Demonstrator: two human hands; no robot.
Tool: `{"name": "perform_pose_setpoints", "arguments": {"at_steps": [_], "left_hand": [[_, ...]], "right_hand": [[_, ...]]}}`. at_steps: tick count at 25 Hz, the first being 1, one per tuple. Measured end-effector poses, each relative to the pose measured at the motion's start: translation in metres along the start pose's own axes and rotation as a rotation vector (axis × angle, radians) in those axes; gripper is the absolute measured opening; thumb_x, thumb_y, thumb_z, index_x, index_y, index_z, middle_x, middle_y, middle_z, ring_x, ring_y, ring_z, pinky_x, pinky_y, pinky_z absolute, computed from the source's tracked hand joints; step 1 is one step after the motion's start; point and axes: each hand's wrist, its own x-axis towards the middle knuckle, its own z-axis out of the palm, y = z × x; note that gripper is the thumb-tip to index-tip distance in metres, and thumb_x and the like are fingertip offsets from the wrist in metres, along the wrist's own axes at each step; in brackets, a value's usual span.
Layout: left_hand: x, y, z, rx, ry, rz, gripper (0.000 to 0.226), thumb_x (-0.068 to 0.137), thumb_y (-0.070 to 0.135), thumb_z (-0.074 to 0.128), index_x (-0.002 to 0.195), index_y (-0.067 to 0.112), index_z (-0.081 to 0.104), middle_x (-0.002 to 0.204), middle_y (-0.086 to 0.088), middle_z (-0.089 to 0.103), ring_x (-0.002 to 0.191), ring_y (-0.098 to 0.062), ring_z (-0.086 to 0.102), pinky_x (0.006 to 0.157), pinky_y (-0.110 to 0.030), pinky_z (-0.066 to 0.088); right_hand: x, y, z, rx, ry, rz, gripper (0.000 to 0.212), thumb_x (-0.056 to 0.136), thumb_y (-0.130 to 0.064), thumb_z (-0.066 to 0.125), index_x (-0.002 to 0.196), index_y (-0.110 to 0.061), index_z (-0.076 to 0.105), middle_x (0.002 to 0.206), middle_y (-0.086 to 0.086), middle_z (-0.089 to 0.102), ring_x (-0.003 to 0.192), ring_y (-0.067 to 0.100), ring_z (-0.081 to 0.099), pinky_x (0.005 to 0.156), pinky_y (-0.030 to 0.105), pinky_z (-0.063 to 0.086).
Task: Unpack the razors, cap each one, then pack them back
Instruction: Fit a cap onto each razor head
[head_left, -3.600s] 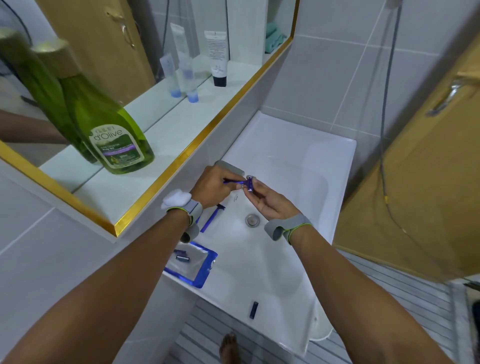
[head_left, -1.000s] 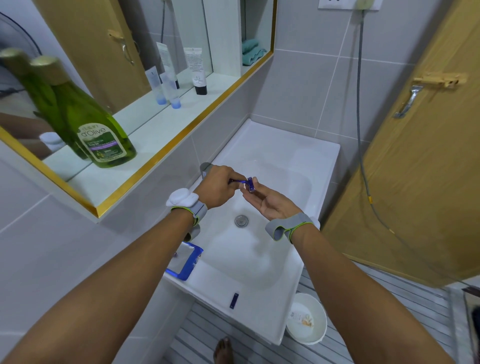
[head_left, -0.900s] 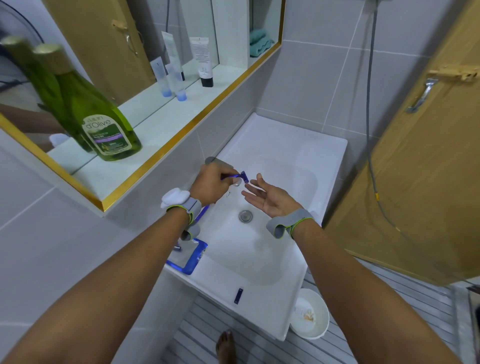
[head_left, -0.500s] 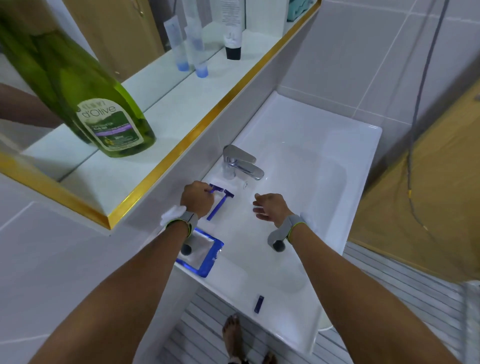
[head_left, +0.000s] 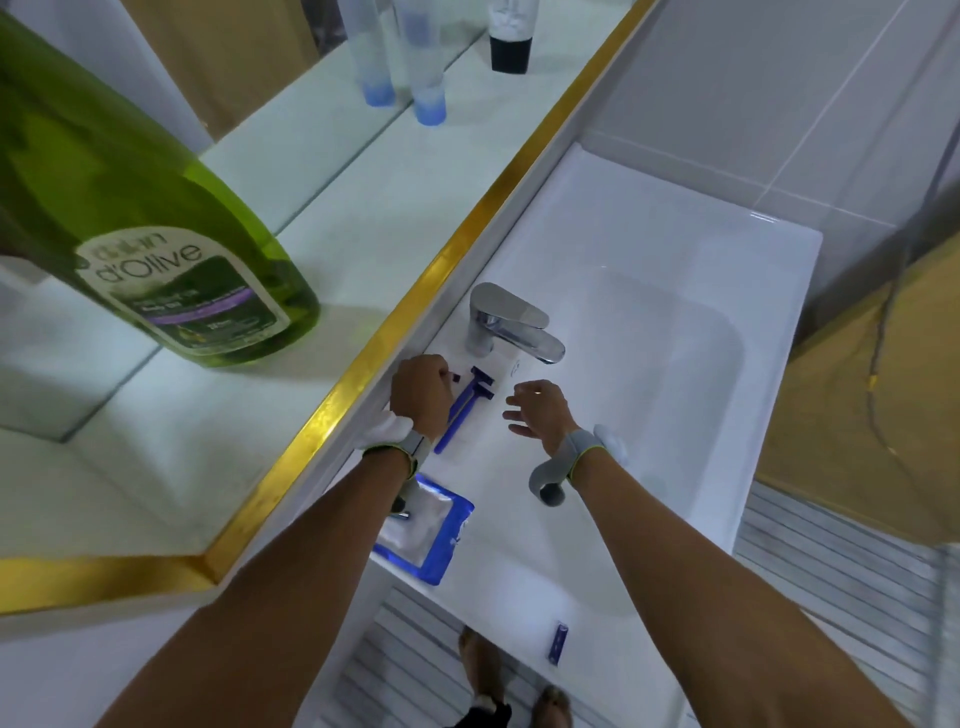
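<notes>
While two blue plastic razors (head_left: 467, 402) lie side by side on the white sink ledge (head_left: 519, 519) just before the chrome tap (head_left: 506, 325), our left hand (head_left: 422, 397) rests next to them with the fingers curled closed; a small dark piece shows at its fingertips, but we cannot tell if it is held. Our right hand (head_left: 537, 408) hovers nearby, open and empty. Nearer to us lies the blue and clear package (head_left: 434, 535), and a small blue cap (head_left: 558, 642) sits at the front edge.
</notes>
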Motion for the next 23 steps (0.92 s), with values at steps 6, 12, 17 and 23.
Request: {"name": "perform_pose_setpoints", "arguments": {"at_steps": [6,12,17,23], "left_hand": [[-0.004,0.005,-0.003,0.254,-0.169,-0.029,0.02,0.096,0.014,0.058,0.113,0.004,0.061,0.117,-0.018,0.063,0.109,-0.033,0.061,0.087,-0.037,0.049],[-0.02,0.013,-0.025,-0.001,0.061,0.098,0.009,0.085,0.016,0.067,0.087,0.008,0.072,0.082,-0.012,0.071,0.079,-0.031,0.067,0.067,-0.035,0.051],[-0.066,0.023,-0.05,-0.259,-0.14,0.273,0.019,0.09,0.012,0.066,0.107,0.011,0.074,0.1,-0.011,0.074,0.079,-0.022,0.06,0.082,-0.031,0.05],[-0.125,0.035,-0.072,-0.308,-0.135,0.273,0.022,0.083,0.02,0.076,0.104,0.019,0.078,0.092,-0.006,0.077,0.076,-0.019,0.065,0.079,-0.034,0.052]], "right_hand": [[-0.003,0.007,-0.001,-0.09,0.004,-0.048,0.013,0.096,-0.009,0.045,0.091,-0.013,0.057,0.081,0.002,0.062,0.065,0.017,0.061,0.056,0.026,0.054],[-0.025,0.001,-0.012,-0.384,0.177,-0.244,0.023,0.087,-0.035,0.052,0.076,-0.015,0.054,0.072,0.005,0.057,0.071,0.026,0.062,0.062,0.031,0.049],[-0.076,-0.006,-0.014,0.025,-0.246,-0.17,0.033,0.094,-0.04,0.054,0.093,-0.009,0.065,0.08,0.003,0.067,0.073,0.014,0.063,0.074,0.024,0.053],[-0.108,0.029,-0.037,0.163,-0.423,-0.123,0.019,0.091,-0.022,0.063,0.105,-0.011,0.067,0.088,0.001,0.066,0.077,0.008,0.065,0.074,0.019,0.055]]}}
